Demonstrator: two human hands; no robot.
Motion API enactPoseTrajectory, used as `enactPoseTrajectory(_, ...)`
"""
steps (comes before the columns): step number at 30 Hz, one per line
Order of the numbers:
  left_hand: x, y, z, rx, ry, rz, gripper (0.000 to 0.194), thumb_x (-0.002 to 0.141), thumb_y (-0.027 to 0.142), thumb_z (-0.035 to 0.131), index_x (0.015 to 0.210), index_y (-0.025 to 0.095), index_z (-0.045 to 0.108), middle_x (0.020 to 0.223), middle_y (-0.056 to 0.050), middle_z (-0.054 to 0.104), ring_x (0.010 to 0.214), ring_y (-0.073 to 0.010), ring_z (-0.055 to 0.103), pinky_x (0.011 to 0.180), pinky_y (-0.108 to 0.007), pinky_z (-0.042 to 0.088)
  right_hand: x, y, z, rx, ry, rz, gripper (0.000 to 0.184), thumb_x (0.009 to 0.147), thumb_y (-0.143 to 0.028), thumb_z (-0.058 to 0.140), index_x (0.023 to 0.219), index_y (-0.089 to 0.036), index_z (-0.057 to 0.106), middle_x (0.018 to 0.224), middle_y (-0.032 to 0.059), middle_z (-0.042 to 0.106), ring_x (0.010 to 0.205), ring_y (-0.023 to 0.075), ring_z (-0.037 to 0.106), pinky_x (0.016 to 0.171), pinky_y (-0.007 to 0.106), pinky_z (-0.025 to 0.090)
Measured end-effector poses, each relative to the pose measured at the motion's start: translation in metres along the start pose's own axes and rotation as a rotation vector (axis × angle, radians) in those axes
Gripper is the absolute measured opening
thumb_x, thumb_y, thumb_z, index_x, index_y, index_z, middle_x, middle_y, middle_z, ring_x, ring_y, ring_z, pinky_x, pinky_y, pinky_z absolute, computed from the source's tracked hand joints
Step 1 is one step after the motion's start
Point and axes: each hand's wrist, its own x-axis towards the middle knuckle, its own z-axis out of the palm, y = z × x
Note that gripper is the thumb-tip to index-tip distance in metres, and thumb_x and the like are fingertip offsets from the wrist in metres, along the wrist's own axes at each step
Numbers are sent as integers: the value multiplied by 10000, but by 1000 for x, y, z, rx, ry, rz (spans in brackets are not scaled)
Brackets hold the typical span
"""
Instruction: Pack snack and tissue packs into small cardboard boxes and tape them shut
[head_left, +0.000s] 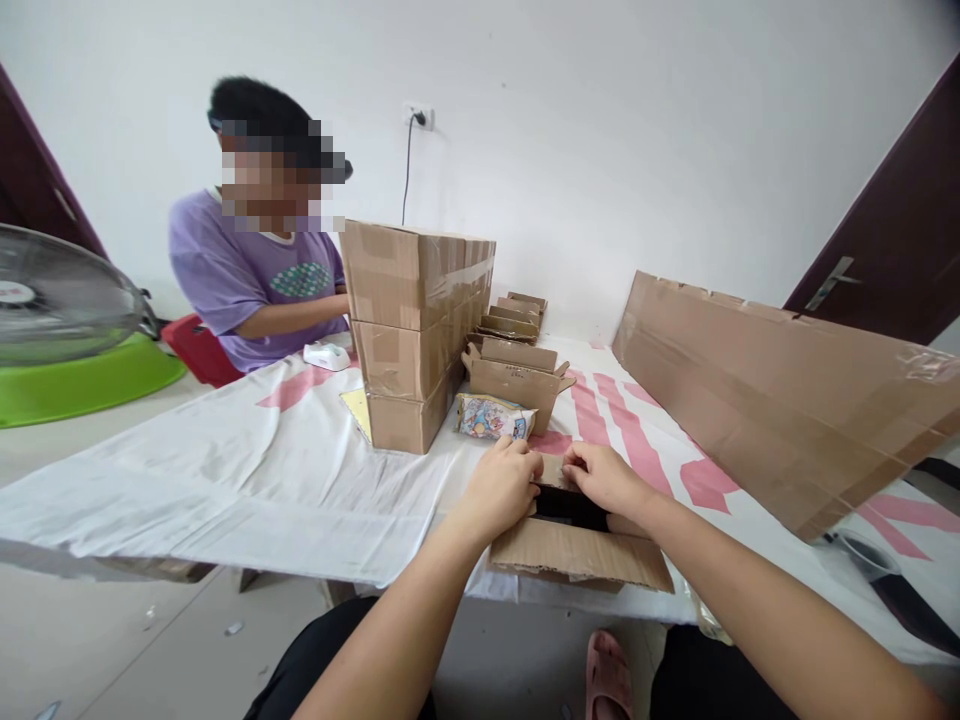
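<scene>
A small open cardboard box [581, 553] lies at the table's near edge, its near flap folded out toward me and its inside dark. My left hand [504, 482] has its fingers curled on the far left of the box, at the far flap. On the far right of that flap, my right hand [606, 480] is closed in a pinch. What is inside the box cannot be made out. Just beyond my left hand lies a printed plastic snack packet [495, 416], close to another open cardboard box [517, 385] with its flaps up.
Stacked taped cartons [397, 355] stand left of centre, with several open boxes [517, 315] behind. A large cardboard sheet [780, 400] stands on the right, near a tape dispenser [874, 560]. Another person [255, 260] sits at the left, near a white device [327, 356] and a fan [67, 300].
</scene>
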Motion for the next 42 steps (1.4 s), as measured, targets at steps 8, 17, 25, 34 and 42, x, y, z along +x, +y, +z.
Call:
enactPoseTrajectory(8, 1, 0, -1, -13, -3, 6, 68, 770, 182, 668, 834, 206, 671, 922, -69, 652, 950, -269, 542, 841, -373, 444, 4, 1, -4, -37, 171, 55, 121, 867, -176, 453, 841, -216, 564, 766, 20, 651, 707, 171, 582, 653, 269, 384)
enactPoseTrajectory(17, 0, -4, 0, -80, 11, 3, 84, 759, 160, 670, 830, 203, 662, 923, -71, 641, 951, -273, 536, 845, -378, 438, -83, 80, -54, -160, 477, 55, 161, 895, -328, 439, 824, -228, 544, 800, 27, 627, 708, 181, 572, 666, 299, 432)
enactPoseTrajectory(25, 3, -2, 0, -70, 10, -20, 107, 736, 145, 679, 815, 209, 645, 908, -64, 630, 952, -271, 533, 839, -373, 434, -206, 147, 8, -372, 77, 104, 232, 862, -149, 434, 776, -248, 625, 845, 67, 674, 824, 246, 626, 751, 384, 504)
enactPoseTrajectory(34, 4, -5, 5, -54, 35, -9, 74, 796, 156, 616, 832, 216, 641, 921, -50, 627, 958, -244, 539, 873, -362, 426, -210, 146, 13, -310, 9, 170, 182, 805, -156, 502, 730, -254, 636, 864, 60, 685, 841, 253, 623, 760, 394, 501)
enactPoseTrajectory(42, 3, -9, 3, -91, 81, -29, 136, 761, 105, 617, 836, 217, 637, 954, -50, 601, 983, -249, 524, 855, -352, 442, -191, 139, 18, -410, 92, 290, 230, 876, -294, 480, 720, -212, 628, 800, 78, 643, 812, 268, 587, 744, 410, 454)
